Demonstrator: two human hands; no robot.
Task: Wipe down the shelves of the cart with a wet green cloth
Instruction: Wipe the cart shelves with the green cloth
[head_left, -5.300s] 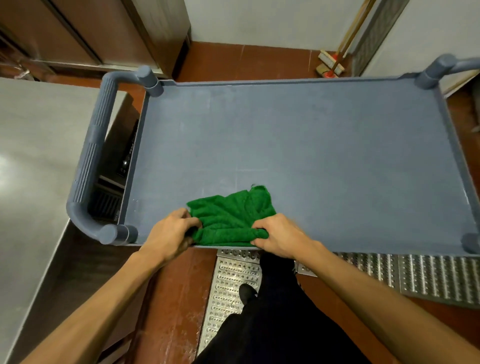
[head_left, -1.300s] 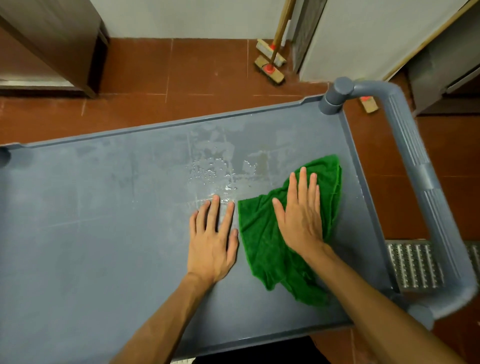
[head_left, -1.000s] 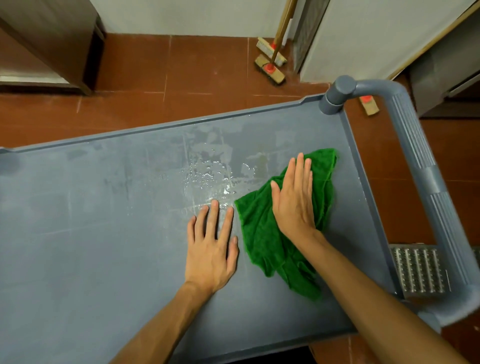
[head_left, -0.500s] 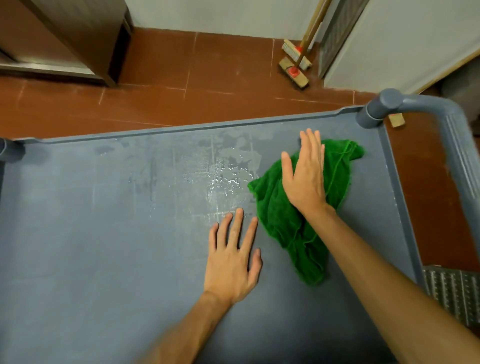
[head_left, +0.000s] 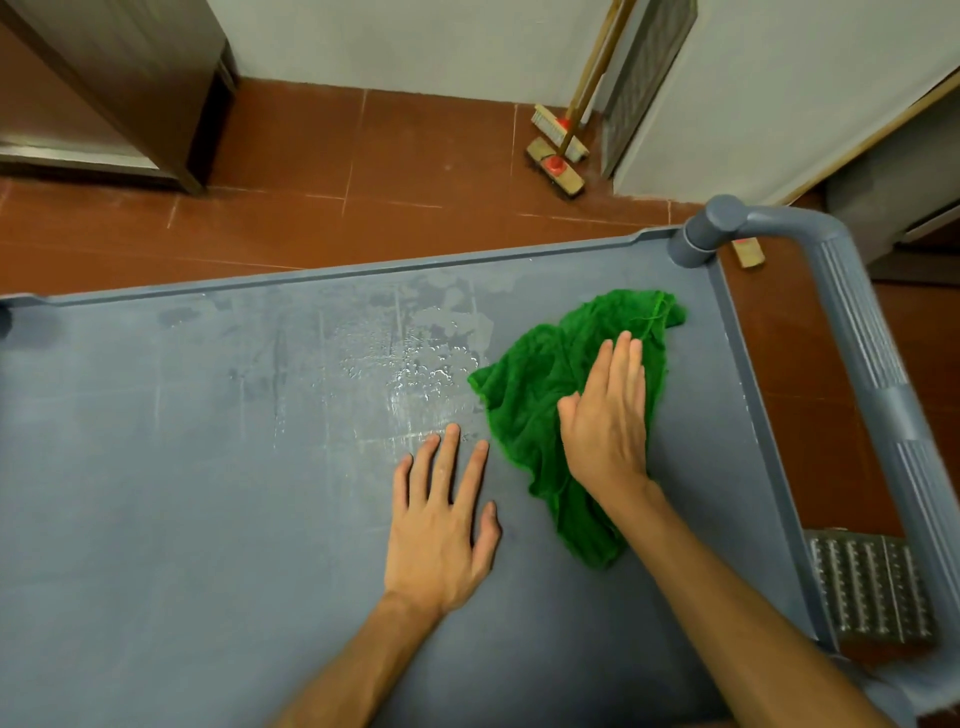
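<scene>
**TOP SHELF WIPE: HAND AND CLOTH POSITIONS**

**Top shelf** (head_left: 208, 493). The grey cart shelf fills most of the lower frame. A raised rim runs along its far edge and right side; this likely keeps water and cloth on the surface. Only this 1 shelf is in view, and any lower shelves are hidden beneath it.

**Cart handle** (head_left: 883, 395). A ribbed grey tube at the right edge of the frame. Neither hand touches it.

**Green cloth** (head_left: 540, 374). It lies crumpled on the shelf, right of centre, with its far tip near the corner post (head_left: 701, 234) at upper right.

**Right hand** (head_left: 608, 421). Flat on the cloth, fingers straight and close together, pointing toward the far rim. It presses and does not grip. A flat palm probably spreads pressure and lets the cloth slide.

**Left hand** (head_left: 441, 519). Flat on bare shelf just left of the cloth, fingers straight and spread, holding nothing. It probably braces the leaning body and steadies the cart.

**Wet patch** (head_left: 415, 374). Beaded water and streaks sit at centre frame, just left of the cloth. The left part of the shelf looks matte and dry, so most of the wipe appears undone.

**Markings.** No brand, label or writing is readable on the cart, the cloth or the 2 brooms (head_left: 558, 156) at upper centre.
</scene>
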